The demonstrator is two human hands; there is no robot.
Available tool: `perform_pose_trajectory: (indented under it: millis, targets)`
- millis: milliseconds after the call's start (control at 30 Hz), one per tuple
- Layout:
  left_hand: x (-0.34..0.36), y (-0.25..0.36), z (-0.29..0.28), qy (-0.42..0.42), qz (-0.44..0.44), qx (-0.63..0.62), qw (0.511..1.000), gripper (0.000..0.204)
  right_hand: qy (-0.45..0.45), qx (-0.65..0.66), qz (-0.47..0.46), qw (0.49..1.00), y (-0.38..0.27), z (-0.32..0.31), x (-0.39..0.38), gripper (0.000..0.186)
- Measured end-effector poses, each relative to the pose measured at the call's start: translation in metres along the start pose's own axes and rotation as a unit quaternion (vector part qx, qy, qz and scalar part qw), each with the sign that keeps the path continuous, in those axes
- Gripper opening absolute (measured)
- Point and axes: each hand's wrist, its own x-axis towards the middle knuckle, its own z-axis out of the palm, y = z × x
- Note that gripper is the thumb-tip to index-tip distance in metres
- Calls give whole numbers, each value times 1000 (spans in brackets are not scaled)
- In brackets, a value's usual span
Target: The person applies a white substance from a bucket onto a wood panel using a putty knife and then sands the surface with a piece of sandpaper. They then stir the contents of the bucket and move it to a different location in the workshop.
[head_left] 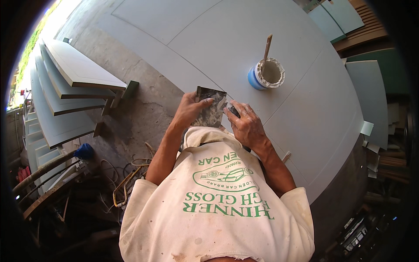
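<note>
Near me, my left hand (191, 108) pinches a smeared dark plate (208, 116); my right hand (247, 124) grips a small scraper (234, 111) at its right edge, apparently working paste (221, 105); next calls for steadiness; farther right, a blue tub (254, 79) stands on a pale panel (316, 96).

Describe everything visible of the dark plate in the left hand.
The dark plate is flat, thin and roughly rectangular, material unclear, its face smeared with pale paste. The left hand grips its left side, thumb on top. In view it overlaps the edge of the pale panel, and the right hand sits by its right edge, contact unclear.
</note>
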Motion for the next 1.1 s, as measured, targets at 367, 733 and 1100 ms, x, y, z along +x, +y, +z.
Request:
perform_pose_trajectory:
  millis: [367,733,1100]
  targets:
    - [0,-5,-4,1,-89,-146,985,23,64,138,22,988,11,1,0,38]
    - [4,-17,-10,-1,-90,-216,972,22,-16,85,47,995,19,14,-24,41]
    - [6,-4,-4,-18,-29,-16,999,24,19,24,9,999,9,-4,-2,39]
